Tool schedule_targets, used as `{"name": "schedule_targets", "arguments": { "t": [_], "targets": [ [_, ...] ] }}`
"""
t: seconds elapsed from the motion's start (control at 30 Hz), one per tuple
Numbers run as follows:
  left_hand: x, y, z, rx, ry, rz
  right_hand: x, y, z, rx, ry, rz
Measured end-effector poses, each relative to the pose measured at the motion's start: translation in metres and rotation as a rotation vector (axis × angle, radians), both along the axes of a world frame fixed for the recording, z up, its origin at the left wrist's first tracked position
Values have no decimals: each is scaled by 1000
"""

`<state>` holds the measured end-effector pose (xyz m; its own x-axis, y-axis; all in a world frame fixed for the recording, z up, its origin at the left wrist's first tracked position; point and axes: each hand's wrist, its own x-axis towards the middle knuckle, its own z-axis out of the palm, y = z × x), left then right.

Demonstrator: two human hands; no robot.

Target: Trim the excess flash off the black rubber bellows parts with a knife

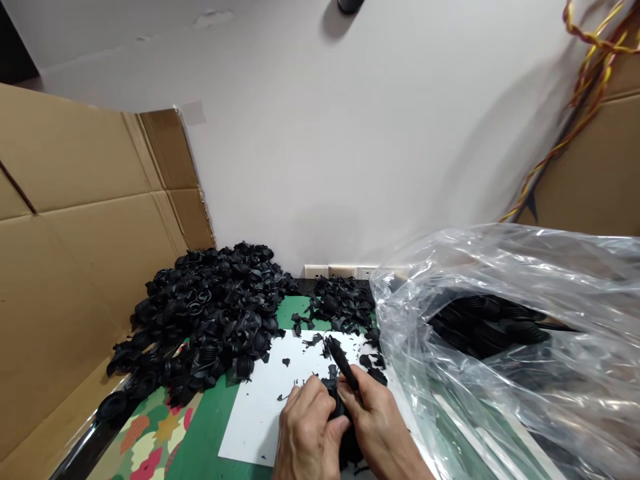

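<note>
My left hand (305, 427) is closed round a black ribbed rubber part (334, 400) held over a white sheet (260, 407) on the green mat. My right hand (375, 420) grips a black-handled tool (343, 360) whose tip points up and away, its handle lying against the rubber part. Both hands meet low in the middle of the view. Small black rubber trimmings (320, 340) lie scattered on the sheet just beyond them.
A big heap of black ribbed rubber parts (205, 313) lies at the left, a smaller pile of scraps (343, 303) at the back. A clear plastic bag (500, 347) with more black parts fills the right. Cardboard panels (75, 233) stand left; a white wall behind.
</note>
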<state>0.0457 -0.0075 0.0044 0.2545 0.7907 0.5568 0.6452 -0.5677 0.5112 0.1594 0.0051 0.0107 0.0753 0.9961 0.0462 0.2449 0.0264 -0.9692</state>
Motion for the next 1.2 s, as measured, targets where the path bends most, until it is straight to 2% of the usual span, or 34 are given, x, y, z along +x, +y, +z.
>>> {"name": "schedule_targets", "arguments": {
  "t": [0.23, 0.43, 0.53, 0.63, 0.67, 0.73, 0.83, 0.9, 1.07, 1.2],
  "targets": [
    [-19, 4, 9, 75, 16, -69, -12, 11, 16, 100, -55, -43],
    [-28, 10, 21, 95, -90, -14, -32, 17, 24, 125, -36, -41],
    [-26, 4, 16, 89, -156, -45, -30, 31, 20, 111, -26, -78],
    [-24, -5, 8, 93, -332, -138, -10, 50, 11, 70, -32, -219],
    [-24, -6, 6, 43, -416, -132, -1, 55, 8, 64, -37, -254],
    [-28, -4, 6, -197, -623, -44, 15, 59, 4, 64, -46, -257],
    [-37, 6, 10, -540, -925, 5, 29, 51, 4, 54, -57, -185],
    [-39, 11, 13, -685, -1115, 13, 31, 42, 5, 56, -55, -136],
    [-33, 12, 11, -871, -1408, 13, 21, 27, 11, 104, 6, -134],
    [-28, 9, 10, -895, -1439, 37, 12, 19, 15, 88, 160, -101]
  ]
}}
